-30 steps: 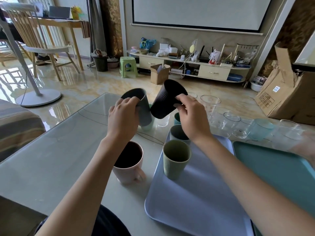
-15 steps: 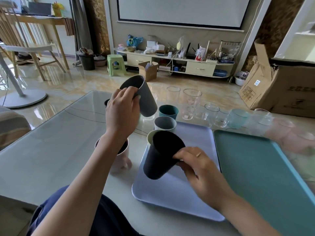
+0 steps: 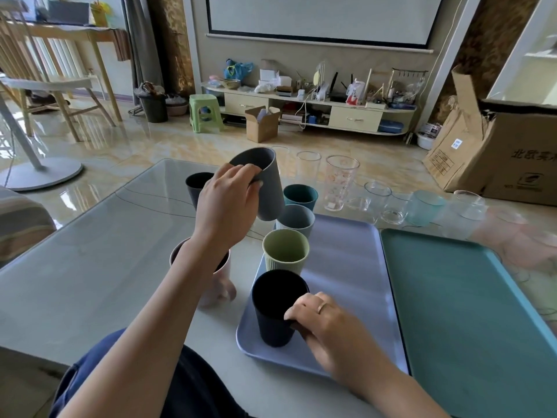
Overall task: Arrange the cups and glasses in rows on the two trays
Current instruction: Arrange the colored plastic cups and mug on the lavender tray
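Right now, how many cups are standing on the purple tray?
3. The black cup stands nearest, held by the right hand; the green cup is behind it; the grey-blue cup is behind that, all along the purple tray's left edge.

Single head-worn wide-angle view, looking forward and down from close above the glass-topped pale table (image 3: 90, 267). Near field: both forearms and the lavender plastic tray (image 3: 346, 267). Far field: the cream low media cabinet (image 3: 355, 119) against the wall. No second view.
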The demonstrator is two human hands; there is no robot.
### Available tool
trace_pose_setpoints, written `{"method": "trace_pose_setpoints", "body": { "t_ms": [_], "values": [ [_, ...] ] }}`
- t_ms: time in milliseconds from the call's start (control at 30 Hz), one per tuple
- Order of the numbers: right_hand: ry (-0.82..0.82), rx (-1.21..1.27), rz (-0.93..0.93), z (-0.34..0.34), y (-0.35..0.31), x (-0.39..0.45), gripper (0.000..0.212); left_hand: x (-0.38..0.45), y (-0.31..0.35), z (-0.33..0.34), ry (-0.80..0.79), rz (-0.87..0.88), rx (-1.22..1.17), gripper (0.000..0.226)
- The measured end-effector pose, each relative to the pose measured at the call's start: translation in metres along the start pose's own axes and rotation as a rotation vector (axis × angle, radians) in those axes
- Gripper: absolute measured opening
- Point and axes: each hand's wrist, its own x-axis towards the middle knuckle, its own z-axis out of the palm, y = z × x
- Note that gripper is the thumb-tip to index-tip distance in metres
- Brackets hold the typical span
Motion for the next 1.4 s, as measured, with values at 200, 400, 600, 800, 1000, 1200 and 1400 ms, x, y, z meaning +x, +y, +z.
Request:
{"method": "trace_pose_setpoints", "body": {
  "t_ms": [200,400,600,800,1000,1200,1400],
  "values": [
    [-0.038,0.052,0.013,0.003,-0.003,0.002,0.051,-0.001,0.003,0.001,-0.027,0.023,-0.008,0.018],
    [0.032,0.408,0.121,-0.031,-0.005,0.009,0.042,0.0,0.011,0.0,-0.068,0.059,-0.056,0.022],
    [0.376,0.476,0.404,-0.063,0.026,0.045,0.082,-0.008,0.046,0.001,-0.105,0.28,-0.143,0.017],
    [0.395,0.469,0.541,-0.056,0.047,0.064,0.06,-0.024,0.062,0.017,-0.236,0.499,-0.162,0.018],
    [0.479,0.507,0.63,-0.049,0.091,0.079,0.056,-0.015,0.041,0.022,-0.576,0.135,-0.074,0.064],
    [0.436,0.516,0.835,-0.026,0.155,0.099,0.061,-0.001,-0.004,0.025,-0.629,-0.085,0.051,0.04],
    [0.308,0.597,0.84,-0.007,0.179,0.121,0.065,0.002,-0.025,0.035,-0.692,-0.207,0.243,0.03]
  ]
}}
